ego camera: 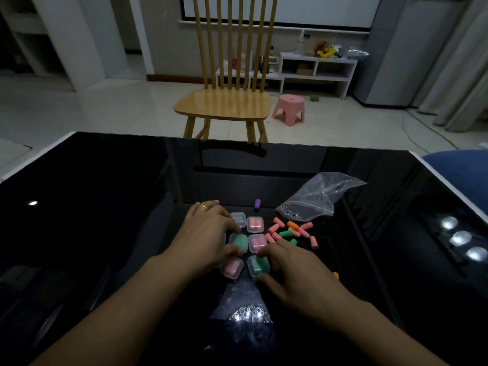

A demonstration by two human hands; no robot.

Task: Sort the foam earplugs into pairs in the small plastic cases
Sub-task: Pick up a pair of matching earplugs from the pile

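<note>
At lower centre, a small clear plastic case (259,266) of green foam earplugs is pinched by the right hand (295,270), apparently for closing, while a neighbouring case (238,243) is steadied by the left hand (204,233) with curled fingers.

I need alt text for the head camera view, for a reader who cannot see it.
Two hands work over small plastic cases on a black table: the left hand holds a green-filled case, the right hand holds another. Loose earplugs and a plastic bag lie beyond.
</note>
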